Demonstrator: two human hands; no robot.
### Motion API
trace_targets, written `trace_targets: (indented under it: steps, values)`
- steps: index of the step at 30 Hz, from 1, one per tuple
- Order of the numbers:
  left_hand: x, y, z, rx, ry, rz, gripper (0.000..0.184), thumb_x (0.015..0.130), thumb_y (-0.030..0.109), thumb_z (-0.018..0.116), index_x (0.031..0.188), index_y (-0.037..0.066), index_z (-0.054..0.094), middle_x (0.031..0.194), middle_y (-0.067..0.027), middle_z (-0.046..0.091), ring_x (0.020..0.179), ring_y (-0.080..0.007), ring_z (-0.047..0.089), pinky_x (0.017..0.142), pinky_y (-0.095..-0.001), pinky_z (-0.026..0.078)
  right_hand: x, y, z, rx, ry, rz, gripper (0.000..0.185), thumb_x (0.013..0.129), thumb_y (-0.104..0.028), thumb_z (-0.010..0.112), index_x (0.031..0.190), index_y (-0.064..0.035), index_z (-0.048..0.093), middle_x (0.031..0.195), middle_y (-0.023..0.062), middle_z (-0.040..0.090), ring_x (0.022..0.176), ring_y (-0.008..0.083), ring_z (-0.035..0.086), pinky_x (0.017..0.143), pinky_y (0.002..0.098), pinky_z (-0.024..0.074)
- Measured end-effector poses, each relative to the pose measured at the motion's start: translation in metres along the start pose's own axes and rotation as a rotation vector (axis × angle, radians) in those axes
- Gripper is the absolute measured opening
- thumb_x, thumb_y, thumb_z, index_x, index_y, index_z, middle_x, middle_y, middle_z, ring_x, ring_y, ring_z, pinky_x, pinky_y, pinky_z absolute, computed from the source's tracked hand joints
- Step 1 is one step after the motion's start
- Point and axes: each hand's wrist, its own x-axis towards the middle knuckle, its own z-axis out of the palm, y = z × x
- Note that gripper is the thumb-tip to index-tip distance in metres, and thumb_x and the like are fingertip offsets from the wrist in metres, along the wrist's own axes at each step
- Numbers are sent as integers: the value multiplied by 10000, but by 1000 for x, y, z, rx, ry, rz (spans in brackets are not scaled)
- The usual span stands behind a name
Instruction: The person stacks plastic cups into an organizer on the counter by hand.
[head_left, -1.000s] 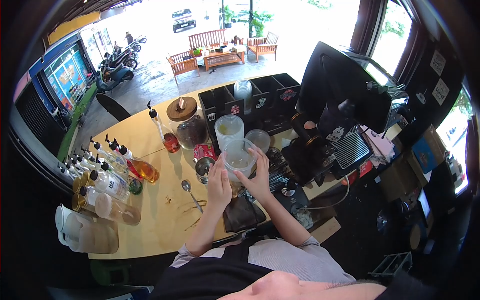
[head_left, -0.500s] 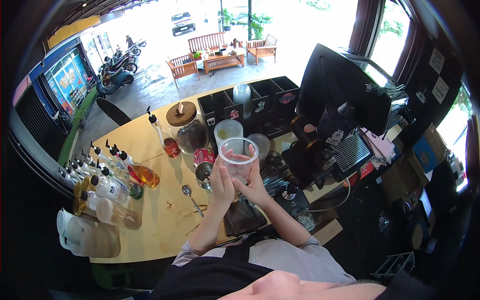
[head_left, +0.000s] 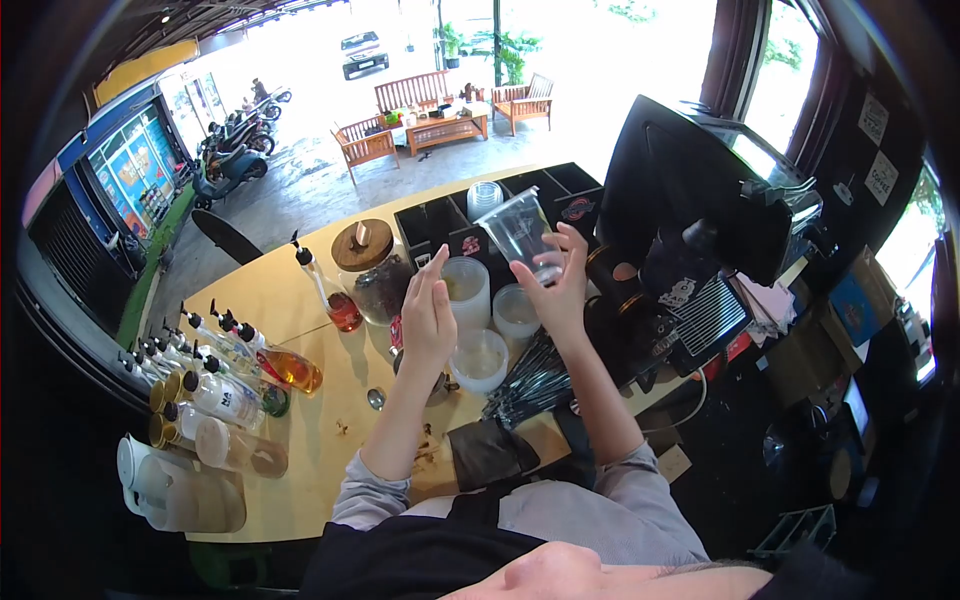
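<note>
My right hand [head_left: 558,285] grips a clear plastic cup [head_left: 518,228] near its base; the cup is tilted, its mouth toward the upper left. My left hand [head_left: 430,318] is raised, empty, its fingers stretched up and apart from the cup. Between my hands, on the wooden counter [head_left: 310,430], are a tall translucent container [head_left: 468,292], a smaller round tub [head_left: 516,310] and a low translucent tub [head_left: 479,361]. Behind the cup is a black divided organizer [head_left: 432,226] with stacked clear cups [head_left: 485,199] in it.
Pump bottles [head_left: 285,368] and pitchers [head_left: 190,495] line the left side. A wooden-lidded jar [head_left: 370,270] stands near my left hand. To the right are wrapped straws [head_left: 530,380], a dark cloth [head_left: 490,452] and a black machine [head_left: 680,190]. A spoon [head_left: 376,399] lies left of my arm.
My hands have moved apart. The clear cup, held between both hands before, is now raised and tilted in my right hand alone. The low tub now shows below.
</note>
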Motion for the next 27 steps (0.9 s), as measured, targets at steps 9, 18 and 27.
trace_targets:
  steps: [9,18,27]
  values:
    - [68,-39,29,208,-54,83,415,1038,208,396,1409,58,505,1366,-208,563,1282,-378,517,1088,-460,406,84,7,34,-231,169,-281,740,660,-301,912,1215,-24,509,1086,161,583,961,319,552,837,436,484]
    - [101,-53,48,236,-47,109,449,1045,231,389,1472,111,456,1462,-204,483,1352,-387,457,1128,-470,364,125,24,48,-450,34,-441,790,761,-335,811,1419,-63,468,1196,186,570,1123,379,521,994,468,448]
    - [110,-49,65,165,-165,108,468,1047,241,387,1502,136,418,1524,-182,421,1369,-402,438,1127,-476,363,132,59,70,-382,-183,-392,657,782,-220,766,1358,-70,487,1345,246,526,1236,440,520,1036,483,443]
